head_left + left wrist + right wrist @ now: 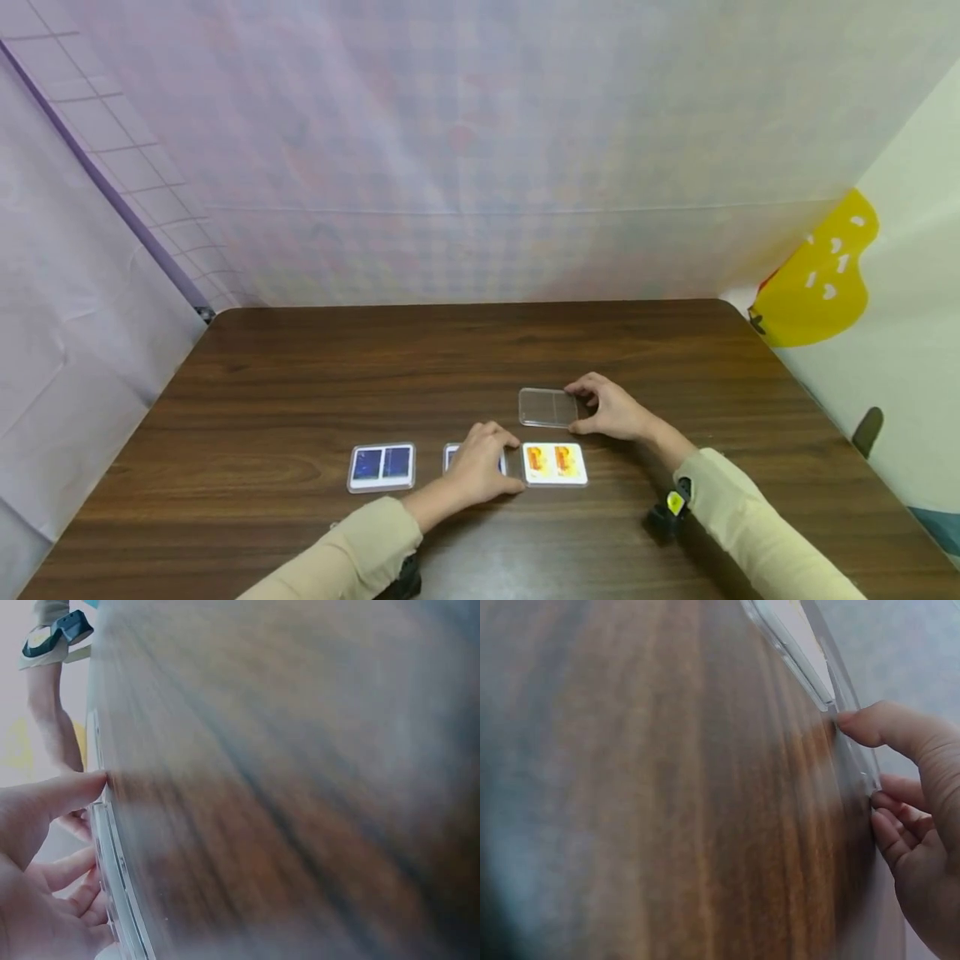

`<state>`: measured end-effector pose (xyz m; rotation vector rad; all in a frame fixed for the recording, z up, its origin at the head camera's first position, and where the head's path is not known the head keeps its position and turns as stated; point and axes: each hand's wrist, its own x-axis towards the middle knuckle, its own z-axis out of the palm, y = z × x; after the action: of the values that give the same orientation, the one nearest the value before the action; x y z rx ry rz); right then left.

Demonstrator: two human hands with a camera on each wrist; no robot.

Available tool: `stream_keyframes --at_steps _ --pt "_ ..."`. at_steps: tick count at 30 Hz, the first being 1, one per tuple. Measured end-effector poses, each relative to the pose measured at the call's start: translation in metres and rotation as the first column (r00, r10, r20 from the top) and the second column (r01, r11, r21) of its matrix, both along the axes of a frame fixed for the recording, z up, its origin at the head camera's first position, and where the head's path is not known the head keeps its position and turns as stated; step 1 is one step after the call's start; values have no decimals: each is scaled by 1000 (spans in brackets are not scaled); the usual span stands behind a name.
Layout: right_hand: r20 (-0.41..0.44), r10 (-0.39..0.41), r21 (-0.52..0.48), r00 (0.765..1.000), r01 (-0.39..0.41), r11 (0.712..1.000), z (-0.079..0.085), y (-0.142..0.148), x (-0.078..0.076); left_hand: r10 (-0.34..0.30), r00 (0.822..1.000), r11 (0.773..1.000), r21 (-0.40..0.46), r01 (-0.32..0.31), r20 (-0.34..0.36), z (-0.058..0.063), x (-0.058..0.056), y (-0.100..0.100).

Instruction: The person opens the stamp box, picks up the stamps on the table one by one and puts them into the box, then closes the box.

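Note:
My left hand reaches over a middle case with blue pictures, hiding most of it. Its thumb and fingertips hold the left edge of a case with two orange-yellow pictures on white. In the left wrist view the thumb touches the clear rim. Just beyond that case, my right hand pinches a clear plastic lid by its right edge, thumb on the near side and fingers on the far side. The right wrist view shows the thumb at the lid's thin border.
Farther left on the brown wooden table lies another clear-edged case with two dark blue pictures. A pale checked curtain hangs behind the table's far edge. Each wrist carries a small black device, like the one on the right wrist.

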<state>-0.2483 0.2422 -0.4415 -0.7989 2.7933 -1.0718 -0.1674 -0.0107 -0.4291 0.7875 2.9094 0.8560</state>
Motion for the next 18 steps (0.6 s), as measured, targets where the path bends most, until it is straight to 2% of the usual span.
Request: stream_keyframes --at_steps 5,9,18 --pt "9 -25 -19 1000 25 1000 -2 2 2 19 1000 1000 15 -20 16 -2 1 1" --pt "-25 -25 -32 999 24 999 -2 3 6 28 999 1000 10 -28 22 -2 1 2" --pt "-105 26 -58 994 -32 998 -3 6 32 28 999 999 15 -29 18 -4 2 6"
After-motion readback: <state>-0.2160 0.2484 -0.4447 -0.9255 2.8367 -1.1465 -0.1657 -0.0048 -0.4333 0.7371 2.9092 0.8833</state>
